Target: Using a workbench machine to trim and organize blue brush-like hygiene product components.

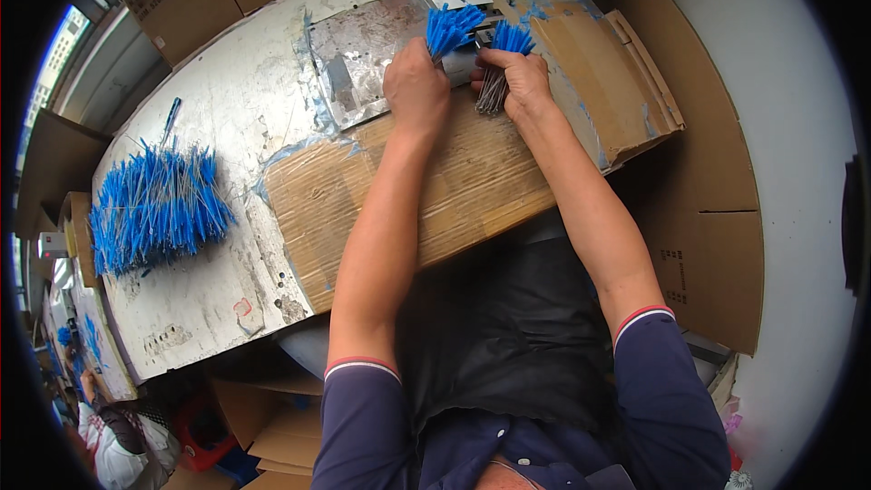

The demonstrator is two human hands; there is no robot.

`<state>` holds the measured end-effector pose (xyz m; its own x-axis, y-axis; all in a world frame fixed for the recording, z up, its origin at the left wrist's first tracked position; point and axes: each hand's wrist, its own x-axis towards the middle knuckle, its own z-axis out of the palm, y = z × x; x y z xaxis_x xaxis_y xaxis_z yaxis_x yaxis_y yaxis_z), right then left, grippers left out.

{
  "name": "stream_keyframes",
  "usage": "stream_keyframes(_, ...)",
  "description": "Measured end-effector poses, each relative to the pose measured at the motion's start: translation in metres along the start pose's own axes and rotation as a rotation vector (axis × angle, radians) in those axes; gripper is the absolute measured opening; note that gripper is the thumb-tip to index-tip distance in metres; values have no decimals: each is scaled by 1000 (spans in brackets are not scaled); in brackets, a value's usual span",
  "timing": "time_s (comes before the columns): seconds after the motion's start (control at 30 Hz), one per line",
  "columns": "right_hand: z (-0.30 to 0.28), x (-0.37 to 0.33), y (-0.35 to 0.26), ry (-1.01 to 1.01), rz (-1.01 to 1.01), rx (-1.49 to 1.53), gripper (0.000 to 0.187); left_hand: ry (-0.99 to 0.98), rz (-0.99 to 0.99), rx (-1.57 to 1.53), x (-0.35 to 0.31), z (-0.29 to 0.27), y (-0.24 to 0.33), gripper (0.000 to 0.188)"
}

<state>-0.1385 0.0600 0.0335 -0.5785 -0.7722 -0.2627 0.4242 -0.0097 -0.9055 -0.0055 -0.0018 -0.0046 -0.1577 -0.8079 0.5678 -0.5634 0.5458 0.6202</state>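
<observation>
Right wall [798, 218]: tall cardboard panel [721, 272]
Back left: printed cardboard [177, 4]
Lower left: co-worker [122, 463], open brown carton [281, 440]

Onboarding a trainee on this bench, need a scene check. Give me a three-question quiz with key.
1. True or false: the left hand and the right hand each hold a bunch of blue-tipped wires.
2. Where is the large pile of these wires? A) in the person's lap; B) on the white table, left of both hands; C) behind the right forearm.
3. Fill in: the brown sheet under the left forearm is made of ____.

Key: 1 true; 2 B; 3 cardboard.
</observation>
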Motion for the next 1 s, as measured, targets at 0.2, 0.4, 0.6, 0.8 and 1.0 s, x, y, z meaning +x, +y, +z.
stream_keyframes(0.2, -8, 1, 2, 14, -15, -96, 19, -29, 18, 20, 1, 1, -1, 10)
stream_keyframes(0.4, -14, -7, 2, -26, -95, -124, 15, -32, 55, 2, 0, -1, -1, 13)
stream_keyframes(0.6, -19, -11, 0, -61, -135, -114, 15, -35, 113, 53, -1, 0, -2, 14)
stream_keyframes(0.8, -18, -8, -2, -128, -90, -241, 14, 11, -49, 95, 0, 1, -3, 12)
stream_keyframes(1.0, -8, 5, 1, -35, -125, -363, 15, 77, -124, 20, 2, -2, -1, 13)
